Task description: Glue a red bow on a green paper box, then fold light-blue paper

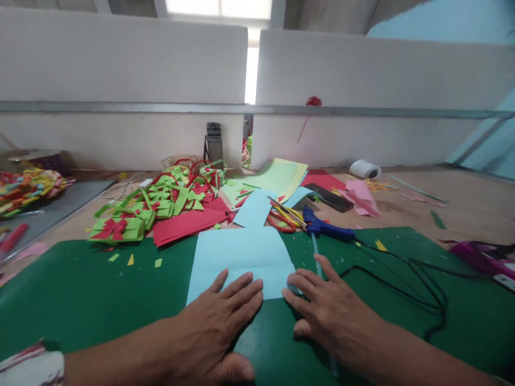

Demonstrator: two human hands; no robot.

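Observation:
A sheet of light blue paper (237, 249) lies on the green mat, with a crease line running across its lower part. My left hand (229, 316) rests flat on its lower edge, fingers stretched out and thumb apart. At the sheet's lower right corner, my right hand (322, 300) touches the paper with fingertips spread and its little finger raised. A long thin pale blue strip (315, 246) passes beneath my right hand; its kind is not clear. Beyond that hand lies a blue glue gun (328, 228), beside scissors with orange handles (281, 221).
Small green paper boxes with red bows (120, 228) are heaped at left, beside red paper sheets (189, 225). Behind stand a grey bottle (214, 145) and white panels (120, 64). A phone (330, 198) lies at right. Black cables (402, 292) cross the green mat (100, 300).

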